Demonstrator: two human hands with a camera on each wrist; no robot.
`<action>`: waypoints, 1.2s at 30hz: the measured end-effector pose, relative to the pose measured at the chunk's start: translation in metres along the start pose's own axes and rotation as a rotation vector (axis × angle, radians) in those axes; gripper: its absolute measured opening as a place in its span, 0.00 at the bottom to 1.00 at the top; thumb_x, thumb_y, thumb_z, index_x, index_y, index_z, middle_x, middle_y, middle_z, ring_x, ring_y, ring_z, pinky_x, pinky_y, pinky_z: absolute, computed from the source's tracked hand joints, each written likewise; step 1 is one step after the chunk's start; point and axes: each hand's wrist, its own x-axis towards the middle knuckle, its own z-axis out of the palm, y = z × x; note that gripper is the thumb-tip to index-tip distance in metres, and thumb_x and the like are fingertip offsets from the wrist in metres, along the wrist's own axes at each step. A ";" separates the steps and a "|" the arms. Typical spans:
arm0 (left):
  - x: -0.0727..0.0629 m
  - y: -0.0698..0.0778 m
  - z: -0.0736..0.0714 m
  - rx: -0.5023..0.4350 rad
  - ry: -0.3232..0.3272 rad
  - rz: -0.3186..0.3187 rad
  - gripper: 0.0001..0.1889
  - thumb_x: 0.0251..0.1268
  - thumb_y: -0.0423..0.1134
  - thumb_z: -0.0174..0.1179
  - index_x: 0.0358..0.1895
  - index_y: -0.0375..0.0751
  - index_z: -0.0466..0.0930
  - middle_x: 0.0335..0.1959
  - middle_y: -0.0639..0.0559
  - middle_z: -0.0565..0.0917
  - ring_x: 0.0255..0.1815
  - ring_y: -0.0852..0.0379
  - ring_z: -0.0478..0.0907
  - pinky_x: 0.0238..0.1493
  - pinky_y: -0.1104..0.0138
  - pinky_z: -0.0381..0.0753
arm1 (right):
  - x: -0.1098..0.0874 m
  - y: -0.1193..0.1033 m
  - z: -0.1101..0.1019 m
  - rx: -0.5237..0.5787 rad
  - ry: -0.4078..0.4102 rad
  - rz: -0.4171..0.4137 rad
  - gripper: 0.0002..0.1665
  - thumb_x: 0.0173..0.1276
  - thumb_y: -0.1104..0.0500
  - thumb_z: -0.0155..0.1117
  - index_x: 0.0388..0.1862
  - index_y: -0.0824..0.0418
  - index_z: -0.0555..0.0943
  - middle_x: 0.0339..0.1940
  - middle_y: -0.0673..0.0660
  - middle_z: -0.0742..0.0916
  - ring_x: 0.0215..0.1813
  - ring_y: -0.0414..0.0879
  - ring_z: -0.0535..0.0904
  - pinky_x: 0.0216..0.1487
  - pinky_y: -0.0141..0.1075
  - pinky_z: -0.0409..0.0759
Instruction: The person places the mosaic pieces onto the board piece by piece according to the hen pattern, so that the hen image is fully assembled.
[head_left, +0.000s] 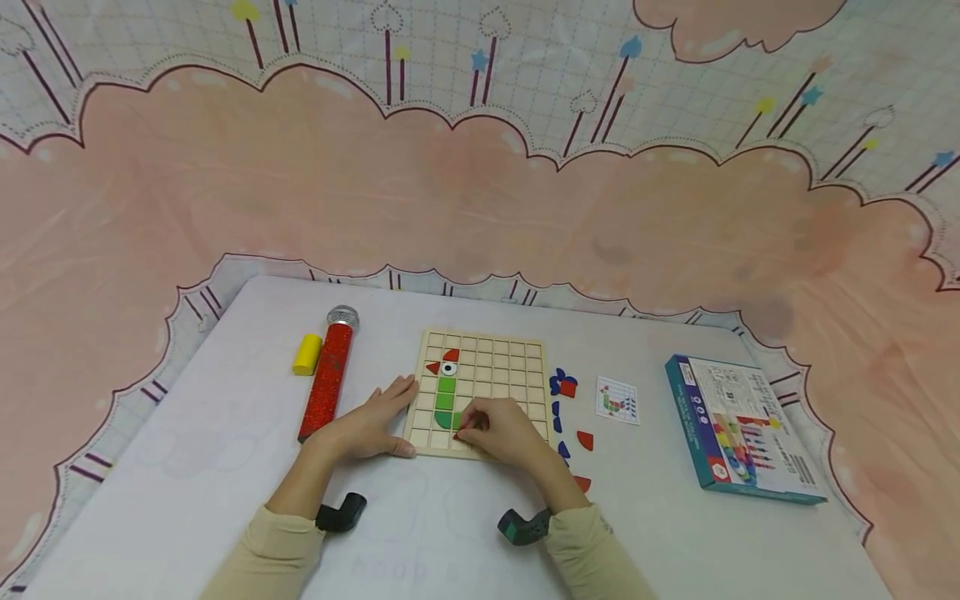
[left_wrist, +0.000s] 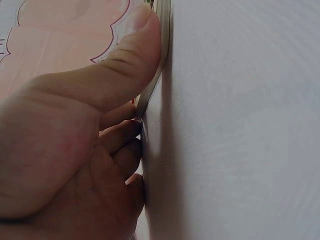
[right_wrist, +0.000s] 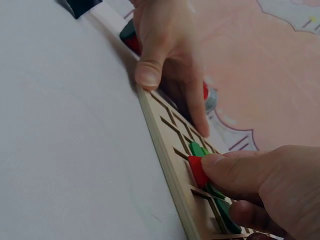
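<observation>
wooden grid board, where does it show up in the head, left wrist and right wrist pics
Head: the wooden grid board lies below the picture's centre.
Left wrist: only a strip of its edge shows, top middle.
Right wrist: it slants from mid-picture down to the bottom edge.
Shared landmark: the left hand, its thumb at the board's edge in all three.

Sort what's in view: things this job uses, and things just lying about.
Job:
pale wooden grid board
green squares
red piece pinched by right hand
loose blue pieces
loose red quarter-circles
white picture card, probably

Lying about:
red glittery microphone
yellow cylinder
teal printed box, apparently
</observation>
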 end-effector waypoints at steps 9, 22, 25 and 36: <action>0.001 0.000 0.001 0.005 -0.006 -0.006 0.55 0.46 0.50 0.71 0.75 0.40 0.47 0.78 0.44 0.45 0.79 0.43 0.38 0.75 0.45 0.42 | -0.002 -0.004 0.002 -0.013 -0.004 0.020 0.05 0.59 0.53 0.70 0.28 0.49 0.82 0.22 0.41 0.81 0.24 0.34 0.70 0.24 0.25 0.67; 0.003 -0.003 -0.003 0.021 -0.014 -0.006 0.55 0.47 0.50 0.71 0.76 0.40 0.46 0.78 0.45 0.44 0.79 0.44 0.37 0.76 0.47 0.41 | -0.001 -0.007 0.000 -0.066 -0.036 0.014 0.04 0.58 0.52 0.71 0.27 0.48 0.84 0.25 0.40 0.81 0.29 0.36 0.71 0.29 0.26 0.70; 0.003 -0.003 -0.004 0.024 -0.018 0.002 0.55 0.47 0.50 0.71 0.76 0.40 0.46 0.78 0.44 0.45 0.79 0.43 0.37 0.76 0.46 0.41 | -0.001 -0.007 0.000 -0.085 -0.027 0.008 0.05 0.57 0.51 0.72 0.26 0.47 0.83 0.26 0.41 0.79 0.29 0.36 0.70 0.29 0.26 0.69; 0.001 -0.001 0.000 -0.013 -0.017 -0.013 0.54 0.47 0.49 0.71 0.76 0.41 0.47 0.78 0.45 0.44 0.79 0.42 0.37 0.75 0.44 0.43 | -0.004 -0.006 0.002 -0.154 0.000 0.017 0.08 0.57 0.48 0.72 0.24 0.45 0.81 0.27 0.40 0.79 0.29 0.35 0.71 0.29 0.27 0.69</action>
